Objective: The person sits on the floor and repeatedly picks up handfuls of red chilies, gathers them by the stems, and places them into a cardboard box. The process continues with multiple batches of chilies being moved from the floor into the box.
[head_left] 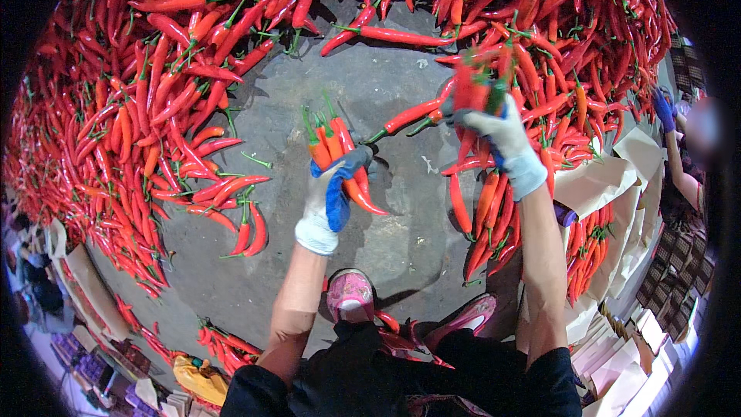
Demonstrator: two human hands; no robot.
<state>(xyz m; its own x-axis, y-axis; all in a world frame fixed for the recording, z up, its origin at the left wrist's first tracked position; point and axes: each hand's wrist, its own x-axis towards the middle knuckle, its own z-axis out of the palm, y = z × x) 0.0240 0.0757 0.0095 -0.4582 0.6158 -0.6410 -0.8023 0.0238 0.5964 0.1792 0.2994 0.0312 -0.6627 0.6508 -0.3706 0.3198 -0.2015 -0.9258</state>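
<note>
Head view: heaped red chillies (pixel 85 177) surround the grey floor (pixel 301 73), with paper sheets (pixel 598 187) at its right. Over its middle, the left hand (pixel 333 189) is closed on a chilli bunch (pixel 333 143), long axis slanting, stems toward its far side; over its right, the right hand (pixel 498 131) grips a blurred bunch (pixel 471 89).

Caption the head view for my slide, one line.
Left hand and right hand, both gloved, hold red chilies over a grey floor amid heaped chilies.

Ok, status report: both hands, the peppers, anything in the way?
Left hand closed round several red peppers. Right hand gripping another bunch, motion-blurred. Possible obstacle: loose peppers on grey floor between hands.
</note>
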